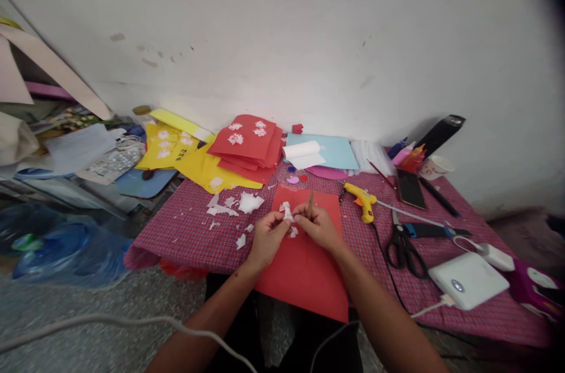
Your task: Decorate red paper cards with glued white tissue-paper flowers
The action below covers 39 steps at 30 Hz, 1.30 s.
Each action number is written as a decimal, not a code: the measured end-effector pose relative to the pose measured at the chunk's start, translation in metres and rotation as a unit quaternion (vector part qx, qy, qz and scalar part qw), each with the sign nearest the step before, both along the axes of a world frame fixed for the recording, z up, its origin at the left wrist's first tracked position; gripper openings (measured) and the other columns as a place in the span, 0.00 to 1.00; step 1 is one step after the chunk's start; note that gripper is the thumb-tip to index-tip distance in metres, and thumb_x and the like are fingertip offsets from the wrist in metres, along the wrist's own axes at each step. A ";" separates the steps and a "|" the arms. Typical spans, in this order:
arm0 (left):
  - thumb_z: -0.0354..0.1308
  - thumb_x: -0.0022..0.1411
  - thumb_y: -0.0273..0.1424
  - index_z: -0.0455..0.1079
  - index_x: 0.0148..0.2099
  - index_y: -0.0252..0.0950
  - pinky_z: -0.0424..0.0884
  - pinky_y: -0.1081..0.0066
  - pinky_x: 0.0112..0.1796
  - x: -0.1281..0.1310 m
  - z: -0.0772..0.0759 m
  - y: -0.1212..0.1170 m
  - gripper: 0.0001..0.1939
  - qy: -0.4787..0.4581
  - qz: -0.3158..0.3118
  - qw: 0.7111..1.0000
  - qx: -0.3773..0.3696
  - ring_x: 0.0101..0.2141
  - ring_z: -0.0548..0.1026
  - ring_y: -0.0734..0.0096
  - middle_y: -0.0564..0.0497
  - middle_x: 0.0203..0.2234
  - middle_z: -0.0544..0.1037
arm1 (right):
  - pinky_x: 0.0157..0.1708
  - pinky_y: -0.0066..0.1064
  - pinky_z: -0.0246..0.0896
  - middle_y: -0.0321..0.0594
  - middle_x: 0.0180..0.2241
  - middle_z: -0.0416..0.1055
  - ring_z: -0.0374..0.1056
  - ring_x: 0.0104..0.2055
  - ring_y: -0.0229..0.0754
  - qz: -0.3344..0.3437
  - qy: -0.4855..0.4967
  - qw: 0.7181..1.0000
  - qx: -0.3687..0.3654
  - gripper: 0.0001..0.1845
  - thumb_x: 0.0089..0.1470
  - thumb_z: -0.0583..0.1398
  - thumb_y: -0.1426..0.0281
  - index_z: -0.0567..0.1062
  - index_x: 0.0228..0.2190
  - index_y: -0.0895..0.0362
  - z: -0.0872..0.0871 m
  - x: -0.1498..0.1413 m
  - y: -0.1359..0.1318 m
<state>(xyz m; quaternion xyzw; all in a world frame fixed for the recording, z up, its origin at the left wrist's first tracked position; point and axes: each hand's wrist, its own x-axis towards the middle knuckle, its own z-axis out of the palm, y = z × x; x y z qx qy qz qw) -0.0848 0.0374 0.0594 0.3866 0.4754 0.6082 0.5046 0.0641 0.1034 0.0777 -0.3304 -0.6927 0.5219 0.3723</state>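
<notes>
Over a red paper sheet [304, 270], my left hand [269, 237] and my right hand [321, 227] meet at the fingertips. Between them they pinch a small crumpled piece of white tissue paper [286, 210]. A thin brown stick-like thing [311, 203] also stands up from my right hand; its kind is too small to tell. Just below the fingers a white tissue bit [293, 232] lies on the red sheet. Left of my left hand, torn white tissue scraps [251, 202] are scattered on the checked tablecloth [189, 237].
Red papers with white tissue blossoms [247, 140] and yellow sheets [200, 167] lie back left. A white paper roll [302, 150] rests on blue paper [339, 149]. To the right are a yellow glue gun [364, 202], black scissors [404, 249], a phone [410, 189] and a white power bank [468, 280].
</notes>
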 end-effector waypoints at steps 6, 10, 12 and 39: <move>0.64 0.58 0.37 0.72 0.34 0.35 0.70 0.73 0.32 -0.001 0.000 -0.001 0.10 -0.023 0.007 1.000 0.003 0.26 0.75 0.73 0.54 0.24 0.77 | 0.24 0.27 0.52 0.32 0.22 0.64 0.56 0.23 0.36 -0.065 0.006 0.998 -0.014 0.13 0.53 0.62 0.59 0.72 0.29 0.56 0.002 0.004 0.005; 0.63 0.60 0.37 0.74 0.38 0.34 0.70 0.73 0.32 -0.002 0.000 -0.002 0.11 -0.035 -0.013 0.999 0.017 0.26 0.74 0.73 0.52 0.26 0.78 | 0.21 0.27 0.47 0.30 0.19 0.61 0.53 0.21 0.34 0.000 0.003 0.998 -0.068 0.20 0.56 0.60 0.53 0.73 0.27 0.57 0.002 0.005 0.007; 0.62 0.60 0.36 0.74 0.38 0.33 0.70 0.73 0.32 -0.003 0.000 -0.003 0.10 -0.026 -0.033 0.999 0.023 0.26 0.73 0.74 0.51 0.26 0.78 | 0.21 0.27 0.47 0.30 0.17 0.61 0.53 0.19 0.34 0.041 0.012 0.995 -0.089 0.21 0.56 0.60 0.51 0.73 0.27 0.58 0.002 0.004 0.006; 0.68 0.52 0.38 0.73 0.38 0.33 0.73 0.73 0.27 0.001 -0.003 0.008 0.16 -0.130 0.071 0.988 -0.039 0.25 0.75 0.73 0.52 0.27 0.78 | 0.16 0.28 0.50 0.30 0.17 0.59 0.53 0.15 0.35 -0.079 0.121 0.984 -0.102 0.25 0.61 0.53 0.46 0.72 0.31 0.55 -0.004 0.004 0.009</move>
